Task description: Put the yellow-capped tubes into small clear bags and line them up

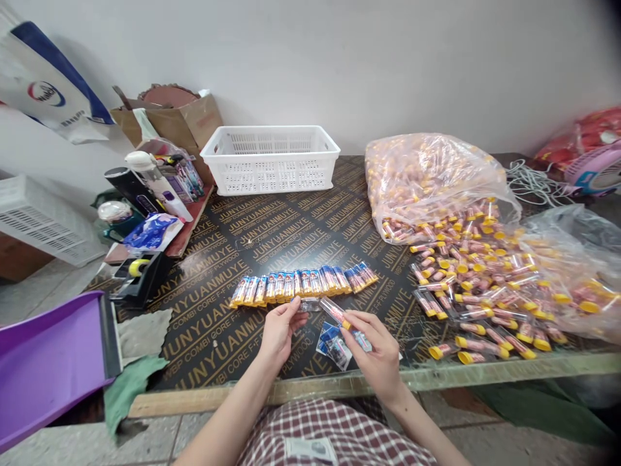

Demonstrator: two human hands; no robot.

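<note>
My left hand (283, 331) pinches a small clear plastic piece (310, 303) between thumb and fingers, close to the front of the table. My right hand (373, 346) holds a clear tube with a yellow end (334, 312), tilted, its far end beside the clear piece. Just beyond both hands lies a row of blue-and-yellow wrapped tubes (295, 283), set side by side. Under and beside my right hand are several small blue and clear wrappers (334, 344), partly hidden by it.
A pile of yellow-capped tubes (475, 272) spreads over the right side, below a full plastic bag (427, 175). A white basket (274, 169) stands at the back. Left are bottles, a tape dispenser (140, 278) and a purple dustpan (53, 356).
</note>
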